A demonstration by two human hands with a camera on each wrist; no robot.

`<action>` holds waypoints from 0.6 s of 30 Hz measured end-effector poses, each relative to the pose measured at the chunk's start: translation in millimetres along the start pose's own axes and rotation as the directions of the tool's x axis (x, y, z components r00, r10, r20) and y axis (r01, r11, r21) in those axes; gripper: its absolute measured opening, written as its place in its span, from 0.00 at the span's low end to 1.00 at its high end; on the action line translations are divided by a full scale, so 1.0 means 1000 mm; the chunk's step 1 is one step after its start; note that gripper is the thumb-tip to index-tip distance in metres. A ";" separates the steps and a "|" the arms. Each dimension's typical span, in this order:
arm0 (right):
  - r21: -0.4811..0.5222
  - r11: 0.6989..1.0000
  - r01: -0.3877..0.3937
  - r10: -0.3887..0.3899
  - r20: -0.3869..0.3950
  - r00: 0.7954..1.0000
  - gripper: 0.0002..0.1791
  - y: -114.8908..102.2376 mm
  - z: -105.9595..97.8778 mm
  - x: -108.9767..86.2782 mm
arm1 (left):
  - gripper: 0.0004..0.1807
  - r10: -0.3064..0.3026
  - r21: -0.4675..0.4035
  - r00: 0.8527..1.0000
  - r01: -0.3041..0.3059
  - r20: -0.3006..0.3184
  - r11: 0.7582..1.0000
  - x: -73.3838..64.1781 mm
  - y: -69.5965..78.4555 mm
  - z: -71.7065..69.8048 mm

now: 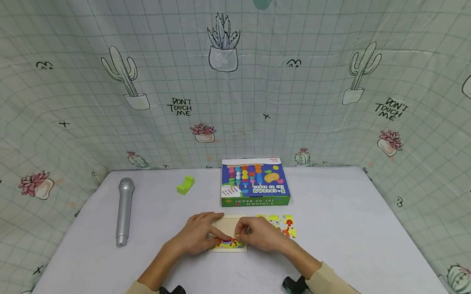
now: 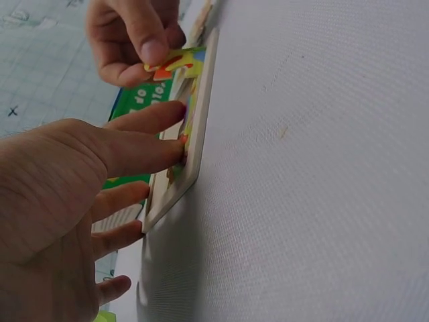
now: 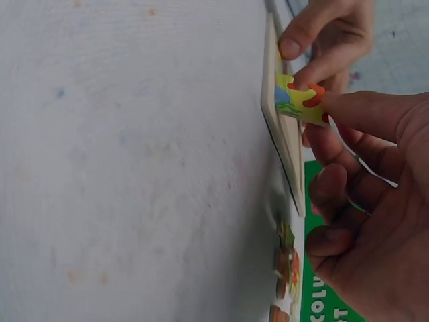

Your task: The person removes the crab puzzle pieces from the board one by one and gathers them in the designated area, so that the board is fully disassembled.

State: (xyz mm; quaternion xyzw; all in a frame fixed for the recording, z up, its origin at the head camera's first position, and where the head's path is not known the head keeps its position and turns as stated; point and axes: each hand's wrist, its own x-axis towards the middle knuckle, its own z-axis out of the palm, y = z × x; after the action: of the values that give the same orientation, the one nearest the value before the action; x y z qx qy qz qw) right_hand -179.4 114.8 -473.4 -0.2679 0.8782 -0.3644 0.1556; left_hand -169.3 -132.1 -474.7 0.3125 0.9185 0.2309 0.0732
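Observation:
A shallow wooden puzzle tray (image 1: 228, 225) lies on the white table, its near part filled with colourful jigsaw pieces (image 1: 231, 244). My left hand (image 1: 197, 234) rests at the tray's left side, with its thumb and index finger extended onto the laid pieces. In the right wrist view, my right hand (image 3: 382, 181) pinches a yellow jigsaw piece (image 3: 301, 102) with red and blue markings between thumb and fingers. One end of that piece is tilted down at the tray's near right corner. Loose jigsaw pieces (image 1: 289, 227) lie right of the tray, partly hidden behind my right hand.
Behind the tray lies a blue and green bead-set box (image 1: 255, 181). A bright green curved block (image 1: 186, 185) sits at the back left, and a silver microphone (image 1: 125, 213) lies at the far left. Patterned cloth surrounds the table's back and sides.

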 end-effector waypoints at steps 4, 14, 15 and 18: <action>0.049 0.999 0.007 -0.007 0.002 1.000 0.02 0.006 -0.009 -0.006 | 0.14 0.009 0.004 1.000 -0.009 -0.005 1.000 0.000 -0.002 0.001; 0.080 0.991 -0.108 0.108 0.008 0.994 0.03 0.039 -0.043 -0.042 | 0.15 0.006 0.000 1.000 -0.006 0.004 1.000 0.001 -0.005 0.003; 0.082 0.989 -0.122 0.122 0.012 0.992 0.03 0.043 -0.046 -0.046 | 0.15 0.005 0.000 1.000 -0.005 0.005 1.000 0.001 -0.006 0.003; 0.079 0.984 -0.159 0.158 0.022 0.987 0.04 0.053 -0.055 -0.058 | 0.16 0.003 0.004 1.000 -0.003 0.003 1.000 0.001 -0.006 0.004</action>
State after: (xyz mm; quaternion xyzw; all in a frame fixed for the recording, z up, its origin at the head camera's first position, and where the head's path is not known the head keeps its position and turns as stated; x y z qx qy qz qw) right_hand -176.9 210.8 -469.6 -0.1936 0.8800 -0.3840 0.2016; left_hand -172.5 -134.6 -480.8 0.3146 0.9183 0.2288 0.0738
